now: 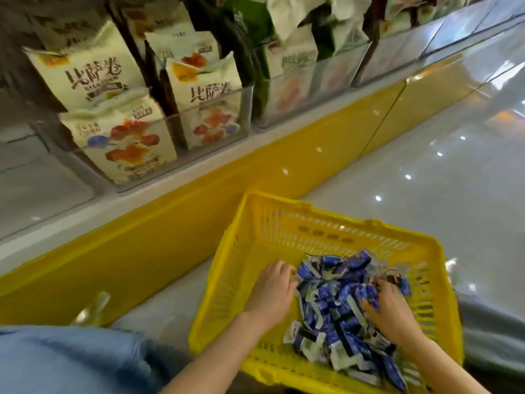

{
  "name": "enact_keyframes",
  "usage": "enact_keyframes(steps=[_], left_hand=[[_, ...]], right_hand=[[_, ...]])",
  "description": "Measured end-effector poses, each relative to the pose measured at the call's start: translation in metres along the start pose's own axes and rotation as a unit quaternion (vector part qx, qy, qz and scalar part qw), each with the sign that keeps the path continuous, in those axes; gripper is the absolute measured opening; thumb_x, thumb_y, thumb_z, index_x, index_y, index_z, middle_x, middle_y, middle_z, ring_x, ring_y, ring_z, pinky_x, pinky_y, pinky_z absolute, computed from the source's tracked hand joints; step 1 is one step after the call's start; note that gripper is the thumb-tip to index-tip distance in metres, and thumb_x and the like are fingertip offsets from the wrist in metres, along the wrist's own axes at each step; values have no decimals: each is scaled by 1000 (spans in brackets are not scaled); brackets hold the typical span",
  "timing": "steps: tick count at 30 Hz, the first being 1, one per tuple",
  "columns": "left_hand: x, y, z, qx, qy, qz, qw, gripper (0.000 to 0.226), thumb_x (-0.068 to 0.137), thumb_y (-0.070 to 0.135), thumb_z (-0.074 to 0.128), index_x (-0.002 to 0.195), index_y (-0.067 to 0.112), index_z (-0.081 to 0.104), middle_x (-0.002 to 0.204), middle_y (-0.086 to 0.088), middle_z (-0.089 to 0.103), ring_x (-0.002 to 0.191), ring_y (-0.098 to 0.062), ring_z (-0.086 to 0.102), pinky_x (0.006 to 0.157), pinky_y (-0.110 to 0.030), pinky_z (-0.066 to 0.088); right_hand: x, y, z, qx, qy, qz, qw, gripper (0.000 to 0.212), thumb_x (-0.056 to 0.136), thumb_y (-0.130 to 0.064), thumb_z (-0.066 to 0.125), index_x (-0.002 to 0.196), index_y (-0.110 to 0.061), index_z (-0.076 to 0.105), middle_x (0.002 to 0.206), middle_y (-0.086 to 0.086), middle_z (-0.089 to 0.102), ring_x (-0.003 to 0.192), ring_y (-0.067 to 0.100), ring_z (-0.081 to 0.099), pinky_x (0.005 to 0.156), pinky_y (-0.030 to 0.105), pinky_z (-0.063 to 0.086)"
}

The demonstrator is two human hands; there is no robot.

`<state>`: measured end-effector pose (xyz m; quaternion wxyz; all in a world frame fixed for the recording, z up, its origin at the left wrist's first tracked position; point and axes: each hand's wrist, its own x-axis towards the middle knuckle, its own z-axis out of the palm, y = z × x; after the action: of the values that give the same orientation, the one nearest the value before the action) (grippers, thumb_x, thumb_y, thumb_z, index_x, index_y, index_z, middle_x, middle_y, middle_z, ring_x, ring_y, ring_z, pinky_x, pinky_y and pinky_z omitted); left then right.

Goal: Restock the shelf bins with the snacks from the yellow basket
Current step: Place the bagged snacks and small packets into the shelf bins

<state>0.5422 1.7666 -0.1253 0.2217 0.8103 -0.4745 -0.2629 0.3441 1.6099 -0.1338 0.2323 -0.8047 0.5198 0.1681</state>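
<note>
- Blue snack packets lie heaped in the yellow basket, between both sets of fingers, pointing every way.
- Bent fingertips of the left hand touch the heap's near-left edge; whether they grasp, I cannot tell.
- Fingers of the right hand dig in, clutching packets; the shelf bins lie up-left, nearer the left.

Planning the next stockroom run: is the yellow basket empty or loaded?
Partly full: blue snack packets heaped at the right of the yellow basket; its left floor is bare.
</note>
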Motion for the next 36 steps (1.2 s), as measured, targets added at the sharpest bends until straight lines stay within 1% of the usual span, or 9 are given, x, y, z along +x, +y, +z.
enact_keyframes(steps=[4,7,9,14,18,24,28,33,36], left_hand=[[26,14,61,8,-213,-62,975,51,97,35,42,140,10,31,146,-8,28,133,-26,29,108,-37,30],[32,20,97,-10,-310,-76,948,59,95,35,48,144,13,24,153,-8,15,139,-28,20,112,-39,27],[33,26,113,-2,-301,-72,951,61,92,35,54,142,15,27,152,-8,14,140,-29,17,112,-41,27],[28,29,138,-9,-303,-100,948,86,76,54,66,142,19,24,151,-7,11,139,-30,12,111,-45,24],[27,29,144,-8,-305,-99,947,77,68,56,72,129,23,40,144,-3,17,134,-28,16,107,-45,29],[27,30,147,-20,-327,-104,939,61,71,43,75,123,26,48,151,-6,6,139,-33,7,108,-51,27],[27,28,151,-44,-291,-106,950,51,69,35,79,111,22,52,143,-7,19,132,-31,20,103,-48,34],[28,16,150,-108,-218,-135,961,49,73,38,76,106,16,48,127,-6,33,105,-19,40,93,-34,42],[32,6,147,-115,-172,-188,960,61,76,41,72,120,10,43,129,-8,37,111,-22,45,92,-30,42]], right_hand=[[8,24,21,-10,-80,41,996,84,86,-50,57,146,-9,15,150,12,26,137,28,26,109,35,32],[8,39,38,-63,-69,22,995,99,79,-65,54,148,-11,7,155,7,15,143,26,13,112,34,23],[8,44,44,-93,-52,11,994,106,75,-71,53,148,-11,5,156,5,14,143,25,14,113,34,22],[6,44,54,-103,-10,-2,995,106,72,-72,56,147,-12,12,152,4,25,140,23,22,111,35,24],[9,46,54,-81,-10,-16,997,88,77,-59,63,142,-14,24,142,5,34,132,22,30,107,32,30],[13,47,52,-42,-6,-17,999,61,81,-49,64,128,-20,38,133,3,46,124,23,39,97,32,39],[12,46,48,-64,-17,-18,998,63,84,-49,60,134,-20,34,136,2,47,128,24,38,99,34,40],[9,45,42,-101,-6,-12,995,64,86,-51,54,138,-21,33,138,2,45,126,25,39,98,32,39],[7,46,40,-103,-2,-8,995,61,87,-52,51,137,-20,34,135,2,46,123,24,40,97,32,39]])
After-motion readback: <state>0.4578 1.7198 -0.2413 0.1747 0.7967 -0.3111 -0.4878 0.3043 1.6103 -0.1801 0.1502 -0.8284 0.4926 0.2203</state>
